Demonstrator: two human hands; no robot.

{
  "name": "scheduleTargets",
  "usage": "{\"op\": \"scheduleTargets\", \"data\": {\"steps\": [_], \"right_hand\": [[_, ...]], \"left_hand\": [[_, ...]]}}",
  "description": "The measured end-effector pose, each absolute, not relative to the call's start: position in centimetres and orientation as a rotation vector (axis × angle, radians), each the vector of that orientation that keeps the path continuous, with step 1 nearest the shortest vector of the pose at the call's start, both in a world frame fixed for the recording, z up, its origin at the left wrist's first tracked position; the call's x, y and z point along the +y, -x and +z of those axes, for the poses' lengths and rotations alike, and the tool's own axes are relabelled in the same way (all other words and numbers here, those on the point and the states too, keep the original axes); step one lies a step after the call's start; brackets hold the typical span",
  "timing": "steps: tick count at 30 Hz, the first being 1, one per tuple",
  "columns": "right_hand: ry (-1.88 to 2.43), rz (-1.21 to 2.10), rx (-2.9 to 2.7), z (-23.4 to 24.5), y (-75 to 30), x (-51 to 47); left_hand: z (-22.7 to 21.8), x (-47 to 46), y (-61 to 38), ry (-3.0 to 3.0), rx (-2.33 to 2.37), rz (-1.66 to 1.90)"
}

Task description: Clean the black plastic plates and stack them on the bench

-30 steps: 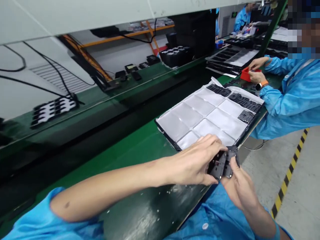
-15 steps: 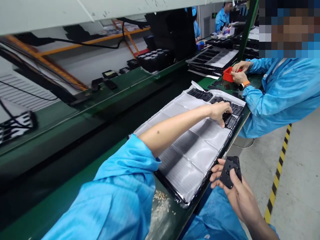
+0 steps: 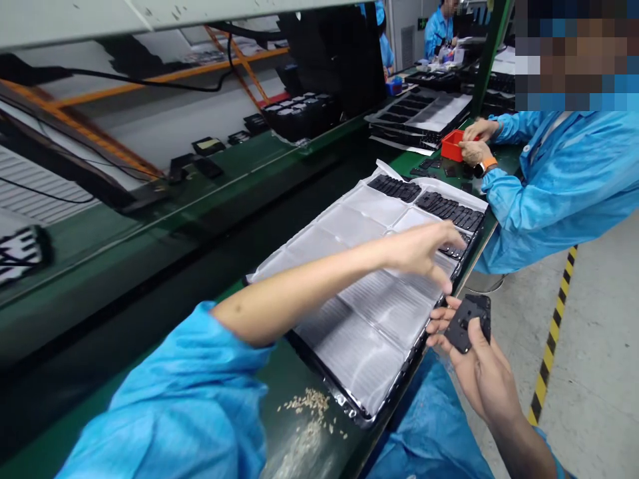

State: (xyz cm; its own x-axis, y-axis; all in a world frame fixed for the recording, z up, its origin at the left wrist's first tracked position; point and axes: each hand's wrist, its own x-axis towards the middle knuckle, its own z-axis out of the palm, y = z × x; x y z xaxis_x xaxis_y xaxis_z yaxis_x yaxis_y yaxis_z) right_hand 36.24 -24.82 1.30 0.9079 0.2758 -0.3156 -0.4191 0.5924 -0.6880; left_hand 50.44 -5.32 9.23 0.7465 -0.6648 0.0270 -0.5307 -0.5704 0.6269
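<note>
My left hand (image 3: 424,251) hovers over the tray, fingers apart and slightly blurred, with nothing seen in them. In my right hand (image 3: 479,372), beside the bench edge, are a few flat black plastic plates (image 3: 469,324), fanned and pinned under the thumb. Between the hands and the bench lies a long black tray (image 3: 367,419) lined with white translucent sheet (image 3: 372,313) divided into compartments. Rows of black plastic parts (image 3: 449,209) stand packed in its far compartments. More such parts (image 3: 452,249) sit in the near right compartment, partly hidden by my left fingers.
Small pale grains (image 3: 312,402) are scattered on the green bench (image 3: 249,426). At right a co-worker in blue (image 3: 564,173) has both hands at a red bin (image 3: 452,146). Behind it are stacked trays (image 3: 419,116). Yellow-black tape (image 3: 554,332) runs along the floor.
My left hand has drawn back from the packed parts towards my right hand, its fingers spreading. My right hand, still holding the black plates, has risen slightly. The view has shifted a little.
</note>
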Motion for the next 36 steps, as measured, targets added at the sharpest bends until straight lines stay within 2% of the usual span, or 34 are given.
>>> {"op": "scheduleTargets", "data": {"steps": [6, 18, 28, 36], "right_hand": [[0.92, 0.314, 0.308, 1.1, -37.5, -23.3], [0.865, 0.334, 0.23, 1.6, -38.7, -22.9], [0.893, 0.303, 0.201, 1.7, -39.2, -23.4], [0.877, 0.476, 0.115, 1.0, -39.5, -24.5]], "left_hand": [[8.5, -6.5, -42.4, -2.24, -0.943, -0.275], [9.6, -6.6, -42.8, -2.425, -0.947, -0.212], [9.1, -6.6, -44.7, -2.335, -1.067, -0.161], [9.9, -6.3, -45.4, -2.316, -1.164, -0.185]]}}
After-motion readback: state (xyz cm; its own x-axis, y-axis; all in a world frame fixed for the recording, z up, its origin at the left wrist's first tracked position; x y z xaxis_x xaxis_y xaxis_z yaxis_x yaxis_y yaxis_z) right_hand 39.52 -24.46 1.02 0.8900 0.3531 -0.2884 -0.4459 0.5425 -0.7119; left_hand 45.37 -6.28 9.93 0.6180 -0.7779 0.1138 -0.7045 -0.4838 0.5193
